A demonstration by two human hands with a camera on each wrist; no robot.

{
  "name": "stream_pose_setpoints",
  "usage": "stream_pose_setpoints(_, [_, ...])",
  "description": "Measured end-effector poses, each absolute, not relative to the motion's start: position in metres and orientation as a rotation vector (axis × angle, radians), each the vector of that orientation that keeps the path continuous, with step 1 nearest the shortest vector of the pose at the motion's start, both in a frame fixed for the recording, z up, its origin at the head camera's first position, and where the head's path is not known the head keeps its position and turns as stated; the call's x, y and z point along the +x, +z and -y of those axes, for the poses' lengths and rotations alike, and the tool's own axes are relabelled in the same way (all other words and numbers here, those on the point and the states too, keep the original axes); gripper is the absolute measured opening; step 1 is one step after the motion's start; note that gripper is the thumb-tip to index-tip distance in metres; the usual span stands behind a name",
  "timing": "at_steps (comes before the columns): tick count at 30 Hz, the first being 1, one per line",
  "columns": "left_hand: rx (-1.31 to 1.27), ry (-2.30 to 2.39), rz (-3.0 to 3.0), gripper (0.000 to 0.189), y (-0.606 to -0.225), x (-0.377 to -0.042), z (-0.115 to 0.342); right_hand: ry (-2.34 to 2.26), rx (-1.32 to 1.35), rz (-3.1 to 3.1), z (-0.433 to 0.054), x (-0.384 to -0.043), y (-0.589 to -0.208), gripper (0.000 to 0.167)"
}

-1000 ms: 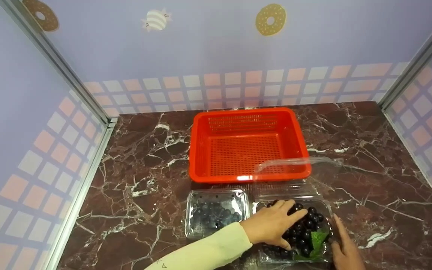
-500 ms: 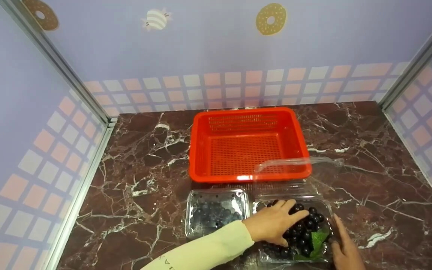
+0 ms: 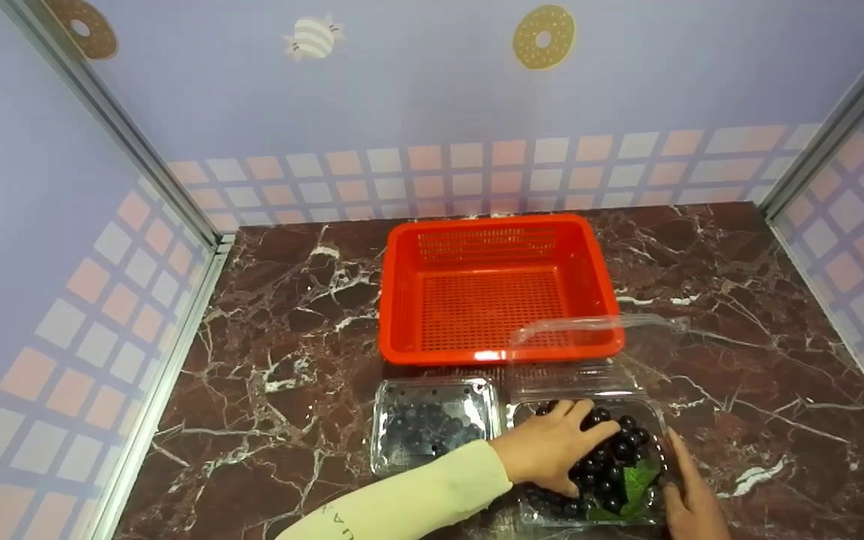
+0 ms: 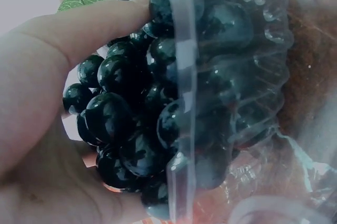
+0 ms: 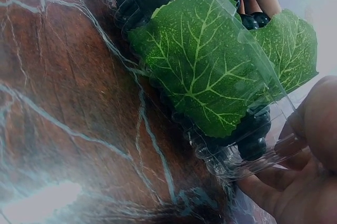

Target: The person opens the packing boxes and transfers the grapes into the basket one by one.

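A bunch of dark grapes [image 3: 604,474] with green leaves [image 3: 638,480] lies in a clear plastic container [image 3: 528,517], whose lid [image 3: 567,379] is folded back toward the basket. My left hand [image 3: 548,452] reaches into it from the left and grips the bunch; in the left wrist view the thumb and fingers curl round the grapes [image 4: 118,118]. On the container's right side, my right hand [image 3: 691,499] holds the wall. The right wrist view has thumb and fingers of the right hand [image 5: 310,166] pinching the container's edge beside a big leaf [image 5: 197,60].
An orange-red perforated basket [image 3: 492,300] stands behind the container, partly under the lid's far edge. To the left is a closed clear box [image 3: 433,420] with small dark fruit. Patterned walls border the marble-look surface [image 3: 289,322] at the back and sides.
My left hand has shifted very slightly to the right on the grapes. The right hand, container and basket stay where they were.
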State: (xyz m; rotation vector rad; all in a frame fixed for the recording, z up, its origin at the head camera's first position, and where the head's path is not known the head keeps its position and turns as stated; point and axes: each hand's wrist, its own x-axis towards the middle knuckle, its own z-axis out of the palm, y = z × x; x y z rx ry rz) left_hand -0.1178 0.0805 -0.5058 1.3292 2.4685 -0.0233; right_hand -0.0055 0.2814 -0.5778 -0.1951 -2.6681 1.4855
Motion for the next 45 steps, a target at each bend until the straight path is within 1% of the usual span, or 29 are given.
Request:
stream_pose_setpoints(6, [1.352,0.041,-2.478,0.099,-0.5079,-0.1188,-0.0791,1.468,-0.191,2.645,-0.2800,-0.0051,-0.5787,0.078])
stream_pose_setpoints(16, [1.318,0.138,-2.462,0.097,-0.5064,-0.1197,-0.0762,1.440,-0.138,2.560,-0.2771,-0.0038,-0.5816,0.078])
stream_pose_setpoints(20, [1.318,0.159,-2.437,0.096,-0.5054,-0.1215,-0.0747,1.459,-0.196,2.616,-0.2786,-0.0044,-0.5795,0.078])
stream_pose_setpoints(27, [1.326,0.191,-2.403,0.094,-0.5060,-0.1253,-0.0721,1.510,-0.385,2.777,-0.2846,-0.0060,-0.5731,0.078])
stream_pose_setpoints(34, [1.333,0.161,-2.446,0.095,-0.5078,-0.1231,-0.0729,1.503,-0.323,2.711,-0.2826,-0.0045,-0.5760,0.078])
stream_pose_setpoints(40, [1.343,0.198,-2.496,0.086,-0.5110,-0.1238,-0.0726,1.440,-0.242,2.631,-0.2797,-0.0030,-0.5800,0.078])
stream_pose_setpoints(45, [1.332,0.228,-2.500,0.081,-0.5117,-0.1249,-0.0734,1.460,-0.260,2.640,-0.2796,-0.0027,-0.5797,0.079])
